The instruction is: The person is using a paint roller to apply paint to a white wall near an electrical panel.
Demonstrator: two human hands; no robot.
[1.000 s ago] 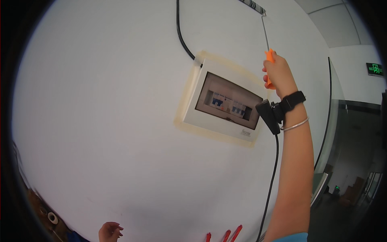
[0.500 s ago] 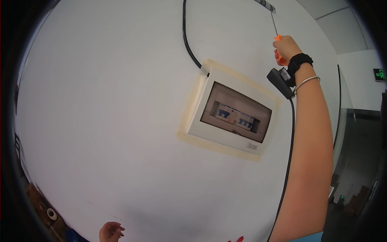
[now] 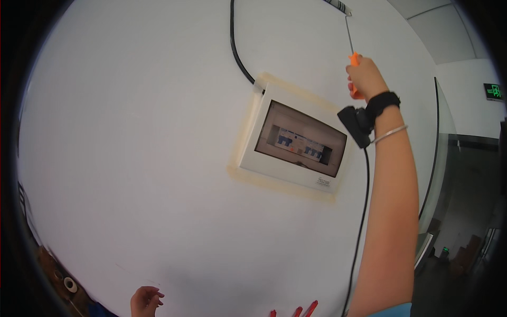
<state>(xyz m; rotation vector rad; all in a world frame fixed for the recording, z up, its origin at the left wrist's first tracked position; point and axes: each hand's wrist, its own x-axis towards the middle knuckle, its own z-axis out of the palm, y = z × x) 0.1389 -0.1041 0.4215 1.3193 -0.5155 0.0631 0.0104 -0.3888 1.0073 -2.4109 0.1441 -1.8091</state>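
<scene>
My right hand (image 3: 367, 79) is raised at the upper right, its fingers wrapped round the orange handle (image 3: 354, 61) of a paint roller. The thin metal rod rises to a striped roller sleeve (image 3: 338, 7) against the white wall, cut off by the top edge. Low on the left, my left hand (image 3: 146, 302) shows bent fingers with the thumb apart and nothing visible in them. A white breaker box (image 3: 285, 177) with a tinted window sits on the wall left of my right forearm, edged with masking tape (image 3: 280, 186).
A black cable (image 3: 235, 45) runs down the wall into the box. From a dark device (image 3: 355, 126) at my right wrist hangs another cord (image 3: 363, 211). Red pointed things (image 3: 306, 309) show at the bottom edge. A tape roll (image 3: 69, 285) lies lower left; a green exit sign (image 3: 493, 91) hangs right.
My right hand and the roller have come down a little relative to the box. The view has shifted slightly, and more of the red things shows at the bottom.
</scene>
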